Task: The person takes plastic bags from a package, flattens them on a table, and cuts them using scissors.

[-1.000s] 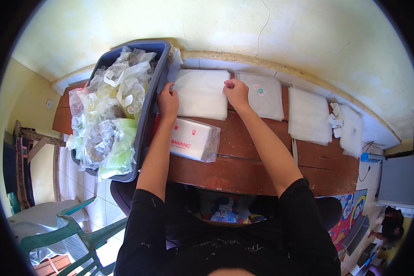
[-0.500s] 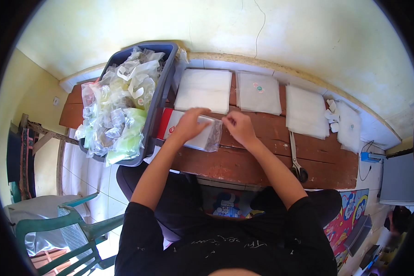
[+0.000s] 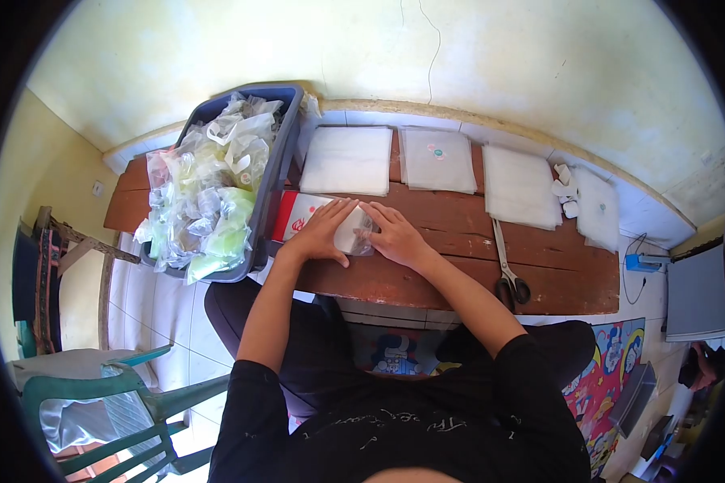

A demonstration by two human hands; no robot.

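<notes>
One red-and-white rectangular packet in clear plastic film [image 3: 348, 233] lies flat on the brown wooden worktop [image 3: 451, 221], its long axis running from between 9 and 10 o'clock, the red end, to between 3 and 4 o'clock, the clear end. Clock positions below are taken from the packet, with 12 o'clock toward the wall. Four stacks of flat translucent plastic bags are set out: the first [image 3: 346, 159] between 12 and 1, the second [image 3: 437, 161] at 2, the third [image 3: 524, 187] and fourth [image 3: 598, 211] near 3. One pair of black-handled metal scissors [image 3: 503, 262] lies between 3 and 4, blades toward 12. One dark blue-grey plastic tub [image 3: 284, 153], filled with bagged items, stands between 9 and 10. The left hand [image 3: 322, 231] rests spread on the packet, thumb apart from the fingers. The right hand [image 3: 395, 235] touches the clear end, fingers bent; whether it pinches the film cannot be determined.
</notes>
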